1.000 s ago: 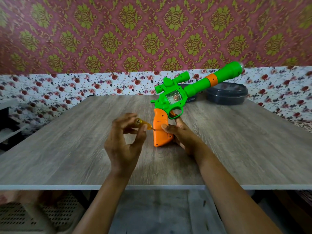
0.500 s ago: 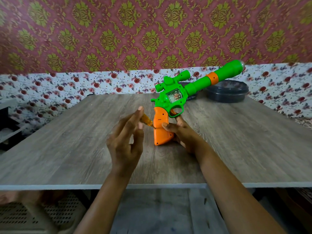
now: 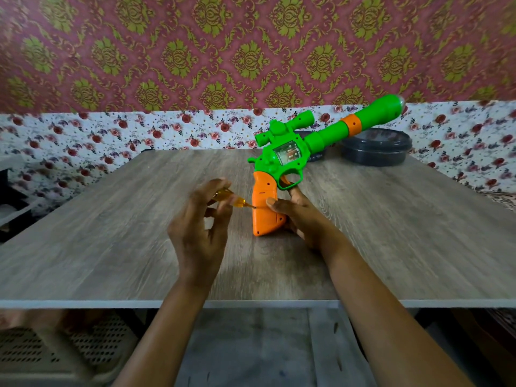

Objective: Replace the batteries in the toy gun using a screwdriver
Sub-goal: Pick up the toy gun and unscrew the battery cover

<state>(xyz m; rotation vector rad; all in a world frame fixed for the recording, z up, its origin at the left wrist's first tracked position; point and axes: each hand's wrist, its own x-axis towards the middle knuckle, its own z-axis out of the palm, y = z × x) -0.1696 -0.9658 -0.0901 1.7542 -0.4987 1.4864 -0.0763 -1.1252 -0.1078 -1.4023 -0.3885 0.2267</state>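
Note:
A green toy gun (image 3: 290, 155) with an orange grip (image 3: 265, 210) stands butt-down on the wooden table (image 3: 111, 233), its barrel slanting up to the right. My right hand (image 3: 298, 219) holds the grip from the right side, thumb across its face and a finger by the trigger guard. My left hand (image 3: 201, 233) pinches a small screwdriver (image 3: 226, 198) with a clear amber handle between thumb and fingertips. The screwdriver's tip touches the left side of the orange grip.
A dark round lidded container (image 3: 377, 148) sits at the table's far right behind the barrel. A small dark object lies partly hidden behind the gun. The near table edge (image 3: 83, 303) runs across below my forearms. Patterned wall behind.
My left fingers have curled back round the screwdriver handle after spreading straight half a second ago. The gun and my right hand have stayed in place.

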